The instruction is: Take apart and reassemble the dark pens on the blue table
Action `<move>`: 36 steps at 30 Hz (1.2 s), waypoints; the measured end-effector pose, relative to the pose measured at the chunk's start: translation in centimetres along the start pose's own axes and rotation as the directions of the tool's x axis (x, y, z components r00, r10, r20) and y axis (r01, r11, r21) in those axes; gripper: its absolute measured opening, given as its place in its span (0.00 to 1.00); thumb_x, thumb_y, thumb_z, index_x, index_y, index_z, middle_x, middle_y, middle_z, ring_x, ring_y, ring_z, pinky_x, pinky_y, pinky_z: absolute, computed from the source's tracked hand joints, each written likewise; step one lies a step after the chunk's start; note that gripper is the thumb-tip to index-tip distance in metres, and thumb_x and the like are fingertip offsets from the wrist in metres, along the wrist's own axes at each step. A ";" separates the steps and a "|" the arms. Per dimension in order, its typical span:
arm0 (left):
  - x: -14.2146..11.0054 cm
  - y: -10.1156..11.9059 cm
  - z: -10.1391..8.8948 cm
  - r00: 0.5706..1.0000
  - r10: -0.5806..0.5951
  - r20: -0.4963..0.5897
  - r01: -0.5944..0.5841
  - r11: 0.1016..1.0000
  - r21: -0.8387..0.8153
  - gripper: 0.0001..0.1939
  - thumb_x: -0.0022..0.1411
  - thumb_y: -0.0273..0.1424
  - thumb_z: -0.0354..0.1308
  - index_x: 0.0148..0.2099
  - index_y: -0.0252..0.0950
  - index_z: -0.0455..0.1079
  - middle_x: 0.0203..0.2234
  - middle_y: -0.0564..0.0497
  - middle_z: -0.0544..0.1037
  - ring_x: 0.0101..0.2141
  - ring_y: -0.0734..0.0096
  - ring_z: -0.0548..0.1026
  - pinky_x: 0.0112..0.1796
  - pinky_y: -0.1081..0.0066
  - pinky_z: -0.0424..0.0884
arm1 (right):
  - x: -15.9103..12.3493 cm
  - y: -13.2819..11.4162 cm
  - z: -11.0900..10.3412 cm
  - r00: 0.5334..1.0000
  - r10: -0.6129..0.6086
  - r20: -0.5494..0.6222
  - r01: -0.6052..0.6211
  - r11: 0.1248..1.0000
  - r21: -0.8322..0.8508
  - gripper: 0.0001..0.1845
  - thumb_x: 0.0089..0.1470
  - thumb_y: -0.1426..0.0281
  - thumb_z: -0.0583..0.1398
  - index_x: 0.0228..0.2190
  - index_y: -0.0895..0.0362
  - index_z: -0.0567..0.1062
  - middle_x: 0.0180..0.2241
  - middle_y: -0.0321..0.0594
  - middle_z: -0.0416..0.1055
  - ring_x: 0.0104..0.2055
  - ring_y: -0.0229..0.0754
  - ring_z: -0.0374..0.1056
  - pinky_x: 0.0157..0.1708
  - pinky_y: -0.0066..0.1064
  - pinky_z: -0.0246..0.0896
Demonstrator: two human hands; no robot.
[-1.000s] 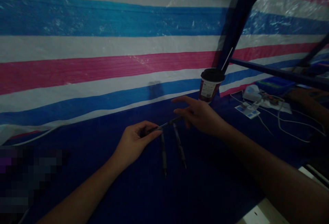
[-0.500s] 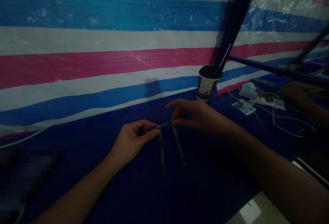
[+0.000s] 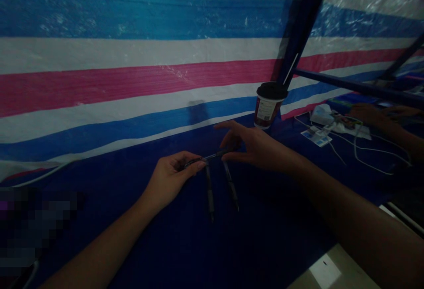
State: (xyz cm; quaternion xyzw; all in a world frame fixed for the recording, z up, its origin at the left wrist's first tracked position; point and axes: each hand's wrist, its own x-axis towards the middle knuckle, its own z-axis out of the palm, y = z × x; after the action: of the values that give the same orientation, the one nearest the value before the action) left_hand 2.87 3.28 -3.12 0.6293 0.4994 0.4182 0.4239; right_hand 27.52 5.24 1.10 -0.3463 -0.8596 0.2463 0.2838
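The left hand point(image 3: 172, 169) and right hand point(image 3: 253, 145) pinch opposite ends of a pen point(image 3: 212, 155), probably to keep it steady.

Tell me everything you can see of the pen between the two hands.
The pen is slim, with a clear, plastic-looking middle and darker ends. It slants slightly upward to the right in view, near the far ends of two other pens. The left hand pinches one end; the right hand is at the other, contact hard to tell. Its tip is unclear.
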 end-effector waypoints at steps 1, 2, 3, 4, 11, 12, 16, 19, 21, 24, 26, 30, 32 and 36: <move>0.0 -0.1 0.0 1.000 -0.002 0.000 0.002 1.000 0.001 0.12 0.51 0.40 0.69 0.35 0.38 0.81 0.23 0.52 0.80 0.22 0.73 0.73 0.23 0.76 0.64 | 0.0 0.0 0.0 1.000 -0.006 0.018 0.006 1.000 -0.010 0.30 0.59 0.69 0.66 0.59 0.56 0.65 0.42 0.41 0.79 0.41 0.42 0.75 0.39 0.32 0.66; 0.1 -0.1 0.0 1.000 0.000 -0.001 0.000 1.000 -0.002 0.13 0.51 0.41 0.69 0.35 0.37 0.81 0.23 0.52 0.80 0.23 0.72 0.73 0.23 0.75 0.64 | 0.0 -0.1 0.1 0.999 -0.002 0.033 0.002 1.000 -0.014 0.25 0.61 0.70 0.64 0.57 0.56 0.66 0.40 0.40 0.79 0.39 0.41 0.75 0.39 0.32 0.65; 0.1 -0.2 0.0 1.000 0.005 -0.002 -0.005 1.000 -0.007 0.13 0.52 0.40 0.69 0.35 0.37 0.80 0.23 0.51 0.81 0.23 0.72 0.74 0.24 0.75 0.65 | 0.0 -0.2 0.1 0.999 0.007 0.044 -0.007 1.000 -0.011 0.23 0.63 0.70 0.62 0.57 0.56 0.66 0.38 0.39 0.79 0.37 0.40 0.75 0.38 0.31 0.65; 0.1 -0.3 0.1 1.000 0.017 -0.011 -0.017 1.000 -0.014 0.12 0.52 0.40 0.69 0.35 0.37 0.80 0.24 0.51 0.81 0.24 0.71 0.75 0.25 0.74 0.67 | 0.0 -0.3 0.3 0.999 0.017 0.051 -0.017 1.000 0.001 0.22 0.64 0.70 0.61 0.57 0.56 0.65 0.36 0.38 0.78 0.34 0.39 0.74 0.36 0.31 0.64; -0.4 -0.7 0.4 0.967 0.213 -0.140 -0.198 0.974 0.111 0.09 0.53 0.36 0.71 0.35 0.38 0.79 0.31 0.50 0.83 0.33 0.65 0.79 0.37 0.67 0.75 | 0.0 -0.9 1.0 0.983 0.160 0.091 -0.176 0.963 0.203 0.16 0.69 0.64 0.55 0.54 0.57 0.64 0.24 0.28 0.69 0.20 0.33 0.64 0.22 0.25 0.59; -0.5 -0.7 0.3 0.960 0.241 -0.143 -0.220 0.964 0.150 0.09 0.54 0.37 0.71 0.36 0.39 0.80 0.32 0.50 0.84 0.34 0.65 0.79 0.38 0.67 0.75 | 0.0 -0.8 1.0 0.980 0.169 0.104 -0.190 0.951 0.246 0.14 0.69 0.64 0.55 0.53 0.57 0.65 0.23 0.27 0.68 0.19 0.32 0.63 0.21 0.25 0.58; -1.1 0.0 -0.2 0.920 0.369 -0.134 -0.317 0.900 0.300 0.08 0.57 0.39 0.70 0.37 0.42 0.81 0.33 0.52 0.84 0.34 0.64 0.80 0.39 0.68 0.76 | 0.1 -0.4 1.0 0.966 0.186 0.182 -0.247 0.873 0.420 0.10 0.70 0.65 0.53 0.48 0.56 0.65 0.20 0.25 0.67 0.14 0.30 0.59 0.15 0.22 0.53; -1.2 0.6 -0.4 0.915 0.381 -0.131 -0.331 0.896 0.298 0.08 0.56 0.38 0.71 0.37 0.42 0.81 0.33 0.52 0.84 0.35 0.64 0.81 0.40 0.68 0.76 | 0.2 -0.2 1.1 0.958 0.189 0.216 -0.277 0.808 0.520 0.08 0.70 0.66 0.53 0.47 0.56 0.65 0.19 0.24 0.67 0.13 0.30 0.57 0.13 0.21 0.52; -0.9 0.9 -0.2 0.940 0.301 -0.162 -0.272 0.945 0.179 0.10 0.55 0.37 0.71 0.39 0.40 0.80 0.34 0.51 0.84 0.36 0.64 0.81 0.40 0.68 0.76 | 0.2 -0.3 1.3 0.953 0.205 0.223 -0.297 0.775 0.557 0.09 0.70 0.66 0.52 0.49 0.56 0.63 0.18 0.24 0.67 0.13 0.30 0.59 0.14 0.21 0.53; -0.2 1.1 0.2 0.969 0.109 -0.222 -0.149 0.974 -0.173 0.19 0.52 0.36 0.73 0.45 0.37 0.75 0.30 0.52 0.83 0.31 0.67 0.81 0.36 0.70 0.77 | 0.2 -0.6 1.6 0.935 0.205 0.288 -0.334 0.780 0.529 0.15 0.69 0.65 0.54 0.54 0.57 0.61 0.20 0.26 0.71 0.16 0.33 0.64 0.17 0.22 0.59; 0.2 1.2 0.4 0.972 0.019 -0.234 -0.107 0.923 -0.368 0.24 0.50 0.35 0.74 0.47 0.38 0.70 0.27 0.55 0.82 0.29 0.69 0.81 0.35 0.71 0.78 | 0.1 -0.7 1.7 0.927 0.184 0.327 -0.327 0.824 0.463 0.21 0.68 0.62 0.57 0.57 0.57 0.61 0.22 0.29 0.73 0.18 0.33 0.66 0.19 0.23 0.60; 0.6 1.1 0.3 0.966 -0.023 -0.258 -0.105 0.876 -0.470 0.25 0.52 0.34 0.73 0.47 0.39 0.65 0.27 0.57 0.80 0.29 0.68 0.82 0.33 0.70 0.79 | 0.1 -0.6 1.2 0.953 0.194 0.232 -0.262 0.912 0.315 0.24 0.67 0.56 0.57 0.57 0.58 0.65 0.24 0.31 0.72 0.21 0.33 0.66 0.20 0.24 0.60; 0.7 0.9 0.1 0.964 -0.036 -0.262 -0.091 0.885 -0.456 0.25 0.53 0.33 0.72 0.49 0.39 0.65 0.26 0.58 0.79 0.27 0.68 0.82 0.31 0.71 0.79 | 0.2 -0.3 1.0 0.960 0.217 0.176 -0.256 0.937 0.240 0.23 0.67 0.57 0.56 0.56 0.59 0.66 0.23 0.31 0.72 0.21 0.34 0.66 0.21 0.25 0.60; 0.8 0.4 -0.2 0.971 -0.051 -0.233 -0.044 0.922 -0.385 0.24 0.52 0.33 0.72 0.49 0.37 0.68 0.22 0.58 0.78 0.23 0.69 0.81 0.26 0.72 0.77 | 0.2 -0.2 0.8 0.960 0.225 0.166 -0.252 0.954 0.163 0.22 0.67 0.57 0.56 0.55 0.58 0.68 0.24 0.31 0.73 0.22 0.35 0.67 0.23 0.26 0.61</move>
State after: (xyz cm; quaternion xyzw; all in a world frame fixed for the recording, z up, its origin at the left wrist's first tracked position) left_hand 2.89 4.08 -2.60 0.4772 0.4553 0.5806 0.4774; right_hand 26.79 5.03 0.74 -0.4012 -0.8036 0.3813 0.2189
